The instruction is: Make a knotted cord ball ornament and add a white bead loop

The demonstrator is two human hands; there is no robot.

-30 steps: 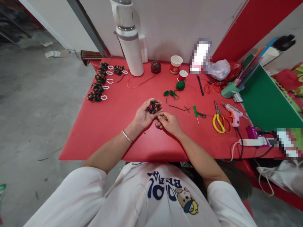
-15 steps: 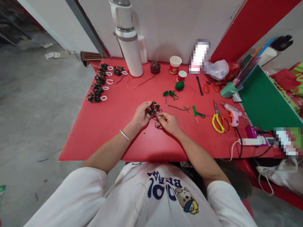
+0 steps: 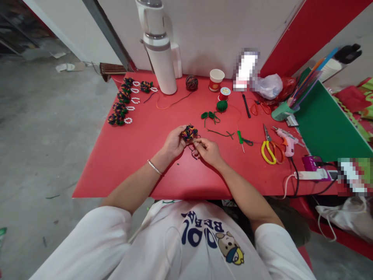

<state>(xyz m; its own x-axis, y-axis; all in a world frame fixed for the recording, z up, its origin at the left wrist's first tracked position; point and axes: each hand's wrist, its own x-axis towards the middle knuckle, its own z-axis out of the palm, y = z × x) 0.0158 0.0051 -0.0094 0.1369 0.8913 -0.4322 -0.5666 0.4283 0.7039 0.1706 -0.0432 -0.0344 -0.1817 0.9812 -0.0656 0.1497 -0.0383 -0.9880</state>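
My left hand is closed around a small multicoloured crocheted yarn piece, dark with orange and purple flecks. Beside it, my right hand pinches the dark yarn tail hanging from that piece; the tips of thumb and forefinger almost meet the crochet. Both hands are just above the red table. Beyond them lie green crocheted leaves and a cut length of green yarn. A green-handled crochet hook rests to the right of my right hand.
Finished yarn pieces with bead loops line the left edge. At the back stand a white thermos, yarn ball, paper cup and thread spool. Yellow-handled scissors, a pink glue gun and a power strip are right.
The hands stay almost in the same place, with the yarn piece turned very slightly. The whole view has shifted a little.
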